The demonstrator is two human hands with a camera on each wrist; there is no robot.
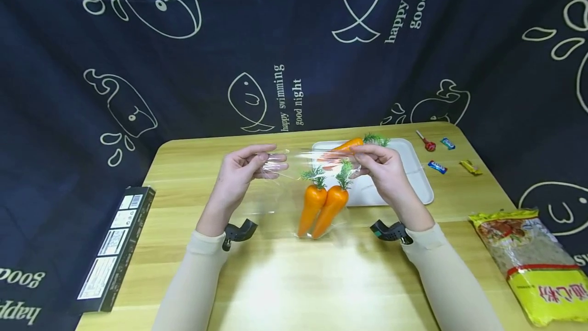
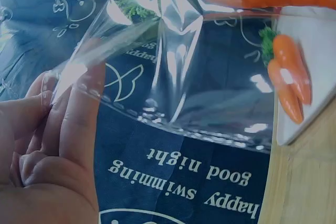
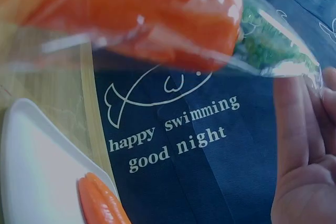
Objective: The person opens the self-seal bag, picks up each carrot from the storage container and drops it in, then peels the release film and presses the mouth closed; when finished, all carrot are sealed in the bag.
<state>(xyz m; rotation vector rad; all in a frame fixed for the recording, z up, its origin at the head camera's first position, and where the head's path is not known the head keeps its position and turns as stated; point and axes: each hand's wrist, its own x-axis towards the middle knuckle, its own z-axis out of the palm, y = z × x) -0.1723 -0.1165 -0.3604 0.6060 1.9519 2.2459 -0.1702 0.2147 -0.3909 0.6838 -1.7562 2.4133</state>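
A clear plastic bag (image 2: 176,66) with two orange carrots (image 1: 314,206) in it is stretched between my two hands. The carrots point down toward me, their green feathery tops (image 1: 344,173) up near the bag's upper edge. My left hand (image 1: 239,170) pinches the upper left part of the bag between thumb and fingers; in the left wrist view other fingers lie behind the film. At the opposite side, my right hand (image 1: 382,167) pinches the bag's upper right corner. Behind the bag, more carrots (image 1: 350,144) lie on a white tray (image 1: 420,185), partly covered by the bag and right hand.
Right of the tray lie a red lollipop (image 1: 429,145) and small wrapped candies (image 1: 437,167). A yellow food packet (image 1: 533,269) sits at the table's right edge. Along the left edge stands a long black box (image 1: 117,246). A dark printed cloth (image 1: 193,80) hangs behind the table.
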